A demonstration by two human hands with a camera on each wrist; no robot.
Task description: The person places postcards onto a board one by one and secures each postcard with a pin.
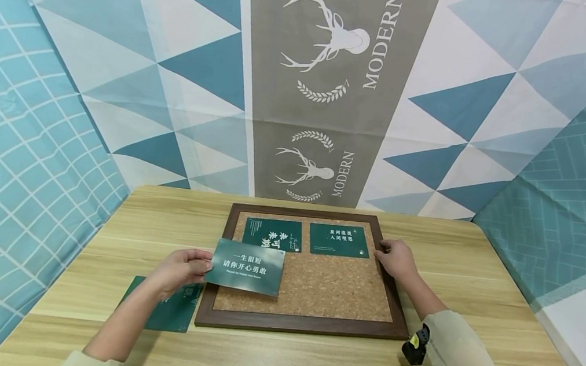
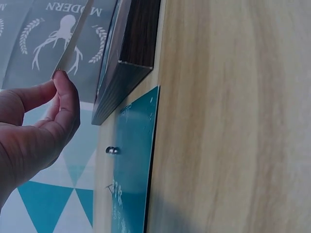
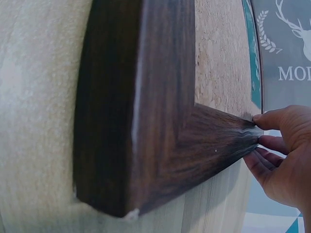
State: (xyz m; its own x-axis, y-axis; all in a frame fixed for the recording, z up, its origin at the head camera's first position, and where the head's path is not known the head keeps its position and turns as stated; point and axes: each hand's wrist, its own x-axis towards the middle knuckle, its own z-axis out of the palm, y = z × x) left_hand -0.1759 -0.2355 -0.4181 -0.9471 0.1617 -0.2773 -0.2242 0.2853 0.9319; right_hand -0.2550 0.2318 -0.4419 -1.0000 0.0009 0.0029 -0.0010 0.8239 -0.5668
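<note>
A green card with white lettering (image 1: 249,266) is pinched by its left edge between the thumb and fingers of my left hand (image 1: 181,269). It hovers over the left part of a cork board (image 1: 336,285) in a dark brown wooden frame and overlaps a green card (image 1: 273,228) on the board in the head view. From the left wrist, the held card (image 2: 73,41) shows nearly edge-on. My right hand (image 1: 396,259) grips the frame's right side, thumb on top and fingers at the outer edge; the right wrist view shows this grip on the frame (image 3: 167,116).
Another green card (image 1: 339,240) is fixed at the board's upper right with shiny pins. More green card (image 1: 172,312) lies on the wooden table (image 1: 277,359) left of the board, with metal pins (image 2: 112,150) beside it. A patterned cloth backdrop (image 1: 310,109) rises behind the table.
</note>
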